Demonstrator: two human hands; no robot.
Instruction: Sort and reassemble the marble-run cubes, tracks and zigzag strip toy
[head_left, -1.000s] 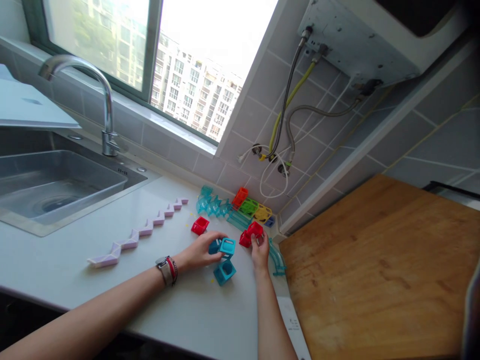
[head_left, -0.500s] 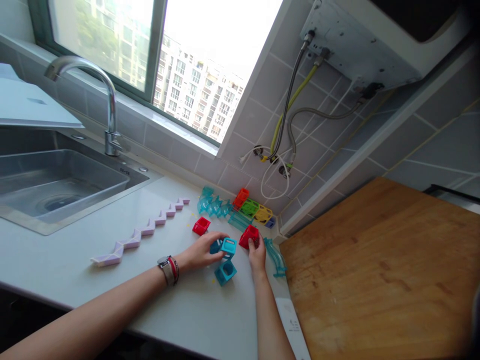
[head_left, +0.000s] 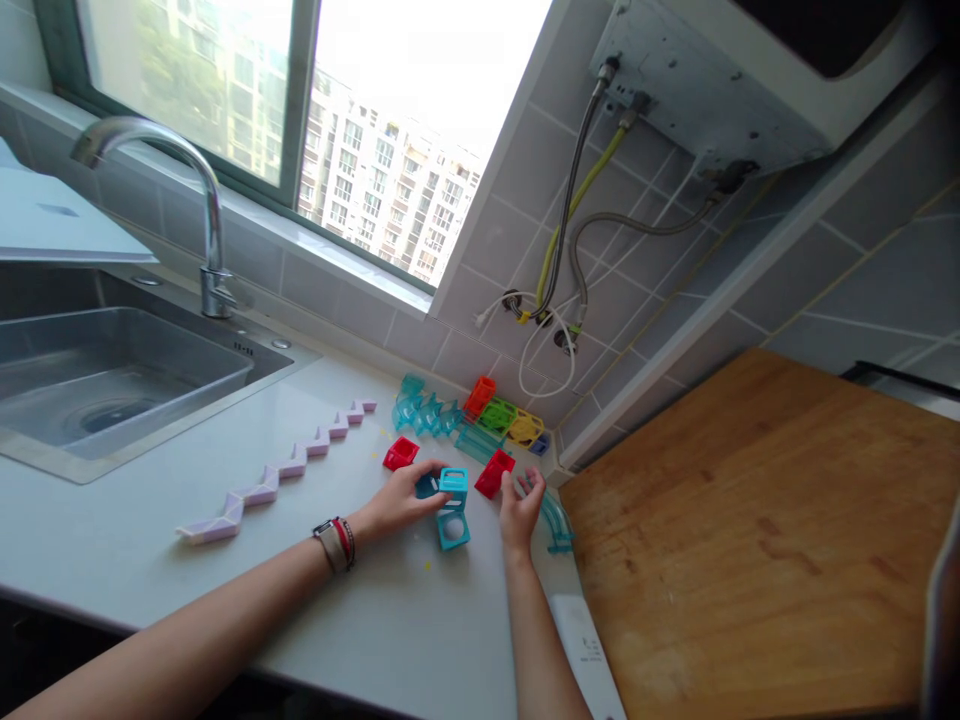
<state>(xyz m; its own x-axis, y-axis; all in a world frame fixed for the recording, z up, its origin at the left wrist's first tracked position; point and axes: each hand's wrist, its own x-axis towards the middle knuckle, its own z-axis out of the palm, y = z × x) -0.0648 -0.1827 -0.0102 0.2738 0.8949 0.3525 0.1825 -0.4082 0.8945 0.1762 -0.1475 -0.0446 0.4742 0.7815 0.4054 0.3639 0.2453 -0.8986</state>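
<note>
My left hand grips a blue hollow cube block between thumb and fingers. A second blue block with a round hole sits just below it, apparently joined; a further blue piece is partly hidden by the fingers. Beside a red hollow block is my right hand, its fingers parted and nothing between them. The thumb is close to the red block; whether it touches I cannot tell. Another red block lies behind my left hand.
Clear teal track pieces and orange, green, yellow and blue blocks line the wall. A curved teal piece lies near a wooden board. A lilac zigzag strip and the sink are at left.
My right hand has let go of the red block and moved slightly right, its fingers spreading. The lower blue block has turned and shifted up a little with my left hand.
</note>
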